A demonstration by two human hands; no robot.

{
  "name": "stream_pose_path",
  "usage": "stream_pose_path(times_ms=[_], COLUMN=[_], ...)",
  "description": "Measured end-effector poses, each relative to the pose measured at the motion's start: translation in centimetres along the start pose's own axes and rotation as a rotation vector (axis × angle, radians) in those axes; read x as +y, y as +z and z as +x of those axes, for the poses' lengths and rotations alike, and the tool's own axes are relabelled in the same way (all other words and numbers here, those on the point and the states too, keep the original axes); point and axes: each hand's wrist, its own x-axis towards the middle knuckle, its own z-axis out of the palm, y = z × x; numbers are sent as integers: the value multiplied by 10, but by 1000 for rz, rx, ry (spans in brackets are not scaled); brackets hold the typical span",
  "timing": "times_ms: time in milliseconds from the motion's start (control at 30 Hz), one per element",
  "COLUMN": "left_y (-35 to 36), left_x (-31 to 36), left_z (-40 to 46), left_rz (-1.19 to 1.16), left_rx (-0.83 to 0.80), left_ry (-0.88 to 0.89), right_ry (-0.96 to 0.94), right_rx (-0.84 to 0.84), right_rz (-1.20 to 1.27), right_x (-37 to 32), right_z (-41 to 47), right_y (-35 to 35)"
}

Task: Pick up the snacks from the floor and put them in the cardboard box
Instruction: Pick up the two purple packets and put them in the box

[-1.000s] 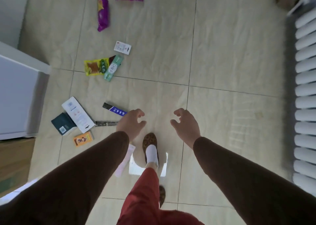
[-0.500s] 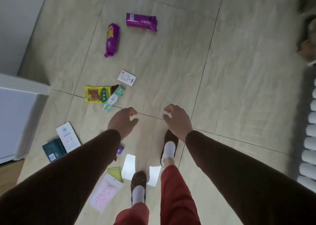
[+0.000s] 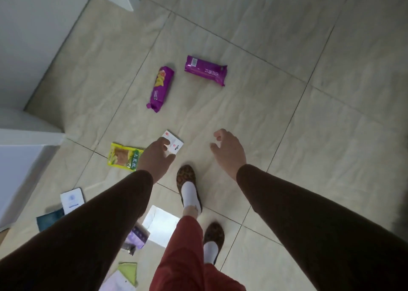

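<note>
Single head-worn cam, wide-angle, looking steeply down from standing height at tiled floor (image 3: pixel 242 118). Both forearms and feet in lower frame; floor well below. No 2nd view, so no overlap.

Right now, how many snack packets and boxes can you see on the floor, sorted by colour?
Purple: 2, the upright purple packet and the sideways purple packet
Yellow-green: 1, the yellow packet
White: 2, the small white packet and the white box
Dark teal: 1, the teal box
Total: 6 clear; more lie half-hidden under the left sleeve.
</note>
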Motion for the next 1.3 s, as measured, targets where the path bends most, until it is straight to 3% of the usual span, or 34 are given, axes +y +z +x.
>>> stream_pose_path(times_ms=[333,800,967,1100,1300], left_y=[-30,-16,11,37,13], left_x=[10,-40,-55,-56,-81], left_z=[162,363,388,383,329], left_rz=[-65,-75,-18,-122,-242], left_rx=[64,238,86,53,-8], left_ry=[-85,-309,-347,-313,-330], right_ry=[-79,-162,-137,-132,-116], right_rx=[-48,-77,-79,-107,-258], right_rz=[-129,-596,-694,-695,-276], right_x=[-58,-33,-16,-14,-28], right_z=[202,437,462,456,389], right_y=[-20,7,27,41,56])
